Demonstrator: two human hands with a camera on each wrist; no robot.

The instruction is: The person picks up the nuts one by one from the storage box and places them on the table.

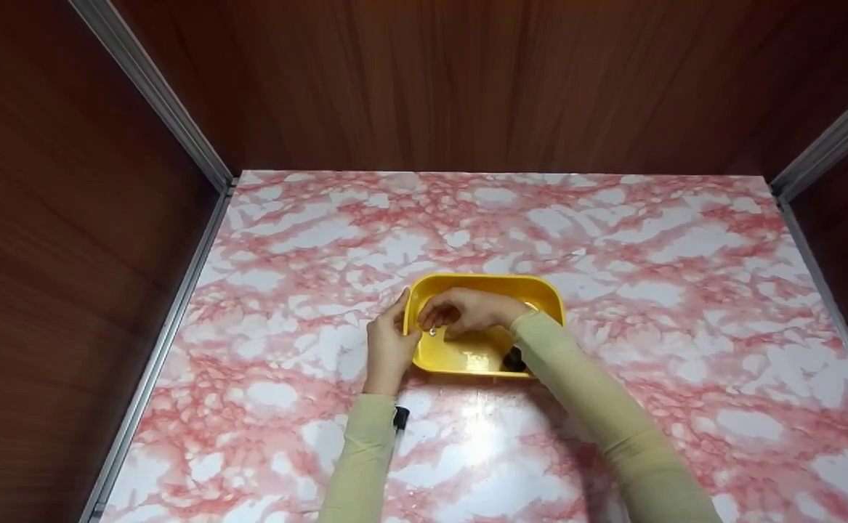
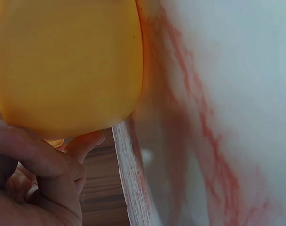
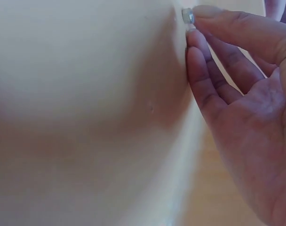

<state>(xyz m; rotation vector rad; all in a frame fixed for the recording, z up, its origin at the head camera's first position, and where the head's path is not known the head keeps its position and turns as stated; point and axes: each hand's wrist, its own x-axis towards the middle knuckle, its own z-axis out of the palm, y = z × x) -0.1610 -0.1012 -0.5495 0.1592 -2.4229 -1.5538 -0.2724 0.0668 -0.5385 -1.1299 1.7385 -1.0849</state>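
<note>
A yellow plastic bin [image 1: 489,279] stands on the table in the head view. My left hand [image 1: 389,347] grips its left end, the thumb at the rim and the fingers along the outer wall. The left wrist view shows curled fingers [image 2: 53,165] at the yellow wall. My right hand [image 1: 471,309] reaches into the bin, its fingers bent down towards the left end. At its fingertips is a small shiny metal piece [image 3: 187,15], like a nut, with the thumb tip against it. The index fingertip is hidden behind the thumb.
Dark round items [image 1: 514,359] lie in the bin's near right corner, partly behind the right sleeve. A small black piece [image 1: 401,418] shows beside the left cuff. Brown wood-grain panels [image 1: 496,87] with metal edge strips enclose the red-and-white marbled table [image 1: 307,240].
</note>
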